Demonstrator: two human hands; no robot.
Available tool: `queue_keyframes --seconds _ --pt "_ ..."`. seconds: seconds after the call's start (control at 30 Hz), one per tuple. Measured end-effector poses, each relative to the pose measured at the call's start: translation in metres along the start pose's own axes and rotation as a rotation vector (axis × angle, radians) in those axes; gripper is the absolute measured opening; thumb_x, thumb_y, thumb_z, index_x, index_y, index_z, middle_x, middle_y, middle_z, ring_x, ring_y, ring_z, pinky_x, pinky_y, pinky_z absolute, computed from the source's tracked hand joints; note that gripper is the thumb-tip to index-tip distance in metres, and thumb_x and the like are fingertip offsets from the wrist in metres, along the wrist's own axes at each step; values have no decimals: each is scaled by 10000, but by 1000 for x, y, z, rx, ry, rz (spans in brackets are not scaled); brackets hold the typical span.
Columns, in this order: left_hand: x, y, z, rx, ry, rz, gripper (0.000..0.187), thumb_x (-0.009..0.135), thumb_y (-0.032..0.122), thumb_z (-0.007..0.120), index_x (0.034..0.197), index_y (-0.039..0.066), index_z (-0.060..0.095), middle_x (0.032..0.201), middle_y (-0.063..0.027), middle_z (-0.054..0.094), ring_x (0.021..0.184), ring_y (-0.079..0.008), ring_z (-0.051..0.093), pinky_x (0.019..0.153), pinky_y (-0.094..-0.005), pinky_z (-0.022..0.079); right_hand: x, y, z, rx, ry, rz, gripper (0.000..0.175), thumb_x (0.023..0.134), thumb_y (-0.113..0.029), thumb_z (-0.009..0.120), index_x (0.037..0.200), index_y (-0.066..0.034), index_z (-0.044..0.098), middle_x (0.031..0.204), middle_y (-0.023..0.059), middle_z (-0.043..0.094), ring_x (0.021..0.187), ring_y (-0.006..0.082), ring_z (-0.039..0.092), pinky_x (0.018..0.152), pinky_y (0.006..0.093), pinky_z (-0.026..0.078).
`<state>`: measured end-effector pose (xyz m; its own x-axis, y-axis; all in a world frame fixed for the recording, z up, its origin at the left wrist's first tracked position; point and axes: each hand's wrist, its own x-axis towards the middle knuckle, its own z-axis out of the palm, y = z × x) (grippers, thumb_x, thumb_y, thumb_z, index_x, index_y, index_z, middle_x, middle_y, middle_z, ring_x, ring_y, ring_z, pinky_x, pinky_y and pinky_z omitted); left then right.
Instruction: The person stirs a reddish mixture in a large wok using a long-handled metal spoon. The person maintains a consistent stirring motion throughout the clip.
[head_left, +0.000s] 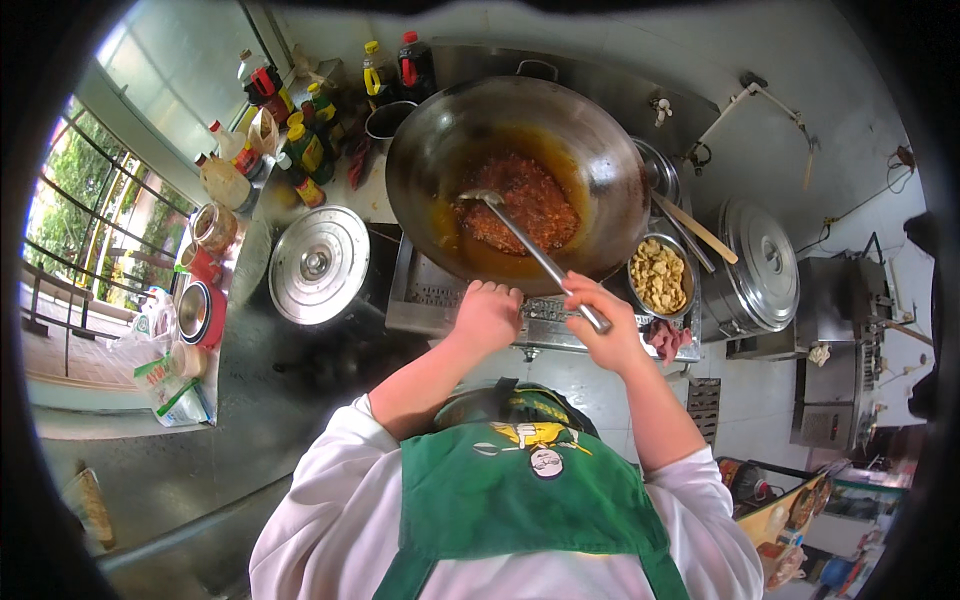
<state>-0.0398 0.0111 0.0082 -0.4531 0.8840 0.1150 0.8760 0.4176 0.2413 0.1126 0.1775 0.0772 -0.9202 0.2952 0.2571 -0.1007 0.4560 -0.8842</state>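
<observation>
A large steel wok (607, 172) stands on the stove before me, with a loop handle on its far rim. Reddish-brown minced food (525, 206) lies in orange oil at its bottom. My right hand (604, 319) grips the metal handle of a long ladle (529, 244), its head resting against the food. At the wok's near edge, my left hand (489, 315) is curled on the rim; the exact grip is hidden beneath the fingers. Close by my right hand, a metal bowl of pale yellow chunks (660, 276) sits beside the wok, with a reddish cloth (667, 341) below it.
Left of the wok are a lidded pot (319, 264) and several sauce bottles (307, 154). A red container (202, 313) stands by the window. On the right, a wooden-handled tool (697, 229) juts out near a large lidded steel pot (761, 262). A tap (661, 111) projects behind.
</observation>
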Motion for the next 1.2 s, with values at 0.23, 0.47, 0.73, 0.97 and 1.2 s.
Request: queue_keyframes --seconds 0.23,0.47,0.73,0.97,1.2 --pt "2 -3 -6 -12 -87 12 206 829 254 670 945 85 651 942 -97 689 961 -268 649 906 -427 452 -40 -81 -40 -340 -164 -95 186 790 -74 809 918 -20 685 1128 155 721 1188 376 648 996 445 524" --pt "3 -6 -2 -37 -132 38 201 842 254 659 954 87 658 976 -95 703 970 -260 668 907 -420 460 -44 -27 -24 -495 -107 -23 195 835 -64 775 979 -18 653 1249 175 671 1300 381 575 1044 433 493" --pt "7 -9 -1 -32 -168 67 220 919 282 586 972 86 671 965 -93 719 961 -259 686 905 -420 469 44 65 16 404 423 252 129 990 -82 641 1080 10 625 1446 118 534 1245 196 559 961 339 549" --pt "6 -8 -6 -66 -131 55 297 979 362 549 939 94 669 924 -101 722 909 -264 694 883 -421 476 53 35 42 348 202 247 149 978 -77 643 1104 3 638 1455 115 533 954 183 690 870 323 575" --pt "7 -6 -7 -78 -167 25 290 985 361 541 944 106 674 923 -108 721 929 -276 688 884 -433 473 2 -36 2 -130 -34 -23 183 841 -35 738 1010 -6 676 1232 179 693 1278 343 609 1059 436 478"
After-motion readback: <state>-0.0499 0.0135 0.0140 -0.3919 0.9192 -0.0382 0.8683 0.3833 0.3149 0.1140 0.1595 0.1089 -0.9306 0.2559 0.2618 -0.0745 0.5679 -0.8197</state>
